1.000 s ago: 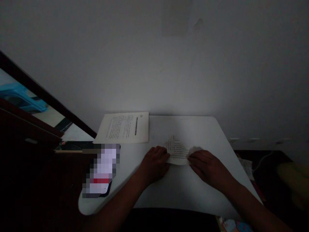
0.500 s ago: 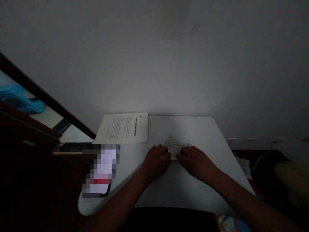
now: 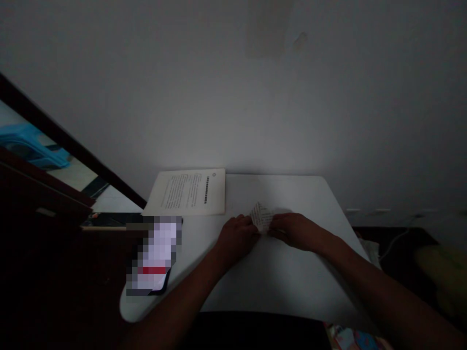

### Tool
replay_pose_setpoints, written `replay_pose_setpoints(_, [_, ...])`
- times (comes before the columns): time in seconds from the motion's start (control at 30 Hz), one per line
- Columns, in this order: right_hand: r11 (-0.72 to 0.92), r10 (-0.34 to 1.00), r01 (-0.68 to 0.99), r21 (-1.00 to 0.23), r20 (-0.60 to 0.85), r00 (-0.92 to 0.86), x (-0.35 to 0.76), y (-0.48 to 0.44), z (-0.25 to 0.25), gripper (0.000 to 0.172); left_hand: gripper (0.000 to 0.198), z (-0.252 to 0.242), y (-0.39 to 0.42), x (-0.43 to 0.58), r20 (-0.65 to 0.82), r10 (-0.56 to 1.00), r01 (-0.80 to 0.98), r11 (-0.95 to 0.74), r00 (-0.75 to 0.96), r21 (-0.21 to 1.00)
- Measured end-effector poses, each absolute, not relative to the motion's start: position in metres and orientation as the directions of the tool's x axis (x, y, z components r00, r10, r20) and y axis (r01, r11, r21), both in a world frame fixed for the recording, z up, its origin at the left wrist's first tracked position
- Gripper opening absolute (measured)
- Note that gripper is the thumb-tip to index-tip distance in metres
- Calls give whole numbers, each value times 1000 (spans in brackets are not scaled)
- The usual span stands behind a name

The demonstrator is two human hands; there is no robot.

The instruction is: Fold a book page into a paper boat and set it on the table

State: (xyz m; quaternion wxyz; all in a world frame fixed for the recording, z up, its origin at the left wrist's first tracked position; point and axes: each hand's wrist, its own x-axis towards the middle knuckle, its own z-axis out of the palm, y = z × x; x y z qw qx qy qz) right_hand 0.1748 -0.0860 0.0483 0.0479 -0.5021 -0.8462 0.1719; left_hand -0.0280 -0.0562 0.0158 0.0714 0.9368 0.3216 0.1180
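A small folded sheet of printed paper (image 3: 261, 217) lies on the white table (image 3: 277, 189), its pointed top facing the wall. My left hand (image 3: 240, 236) is closed on the paper's left side, fingers curled at its lower left edge. From the other side, my right hand (image 3: 292, 228) pinches the right part, its fingers close together and covering that edge. The lower corners of the paper are hidden behind my fingers.
A printed booklet (image 3: 189, 192) rests at the table's back left, near the wall. In front of it lies a phone (image 3: 156, 257), its screen blurred out. Beyond the left side are a dark frame and a blue plastic object (image 3: 32, 146).
My right hand has turned flatter, its fingers now pointing left along the paper. The paper's visible part has become narrower on the right. My left hand has hardly moved.
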Motion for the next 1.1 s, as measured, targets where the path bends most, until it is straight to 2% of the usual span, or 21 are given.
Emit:
replay_pose_setpoints(0.1, [441,859,829,-343,-107,-501,180,-88,51,20,12,13,-56,-33,190,595,565,-803,781,191])
replay_pose_setpoints(0.23, [450,883,842,-299,5,-470,188,-103,43,27,9,8,-60,-38,226,575,548,-818,786,177])
replay_pose_setpoints(0.37, [467,883,851,-242,64,-466,185,-115,32,33,28,10,-64,-34,218,591,562,-807,777,183])
replay_pose_setpoints(0.47, [467,883,859,-209,61,-466,176,-115,27,40,40,11,-65,-30,204,610,584,-792,766,177])
replay_pose_setpoints(0.67, [422,904,878,-226,42,-424,163,-103,30,54,51,9,-65,-29,183,626,601,-780,758,176])
replay_pose_setpoints(0.87, [395,912,899,-191,-36,-408,157,-94,35,68,48,13,-64,-26,154,617,589,-784,771,195])
replay_pose_setpoints(1.1, [410,900,899,-155,-88,-426,157,-87,37,70,44,15,-63,-28,174,618,587,-784,767,201])
